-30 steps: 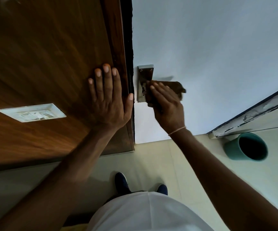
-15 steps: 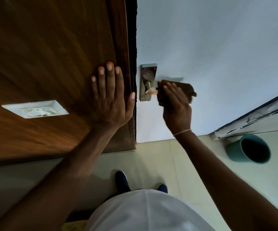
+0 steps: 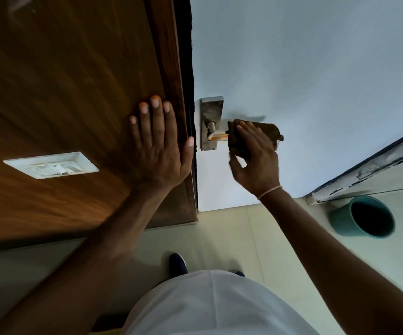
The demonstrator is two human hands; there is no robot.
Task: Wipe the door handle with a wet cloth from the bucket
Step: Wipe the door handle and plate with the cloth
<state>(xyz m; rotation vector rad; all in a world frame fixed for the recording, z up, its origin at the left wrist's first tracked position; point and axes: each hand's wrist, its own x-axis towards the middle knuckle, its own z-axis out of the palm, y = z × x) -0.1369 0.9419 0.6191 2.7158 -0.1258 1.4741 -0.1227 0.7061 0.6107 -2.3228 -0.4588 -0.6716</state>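
Observation:
A metal door handle (image 3: 216, 136) on a steel backplate (image 3: 211, 110) is fixed to the white door (image 3: 304, 68). My right hand (image 3: 256, 160) is closed around a dark brown cloth (image 3: 268, 128) wrapped over the outer end of the lever; the inner part of the lever shows bare. My left hand (image 3: 159, 146) lies flat, fingers spread, on the brown wooden panel (image 3: 62, 81) beside the door's edge. A teal bucket (image 3: 362, 216) stands on the floor at the right, its inside dark.
A white switch plate (image 3: 50, 164) sits on the wooden panel at the left. A worn door frame edge (image 3: 369, 168) runs along the right above the bucket. My dark shoes (image 3: 177, 263) stand on the pale tiled floor (image 3: 231, 238).
My right hand has slid the cloth rightward along the lever, away from the backplate, uncovering the lever's inner part. My left hand stays pressed on the wooden panel.

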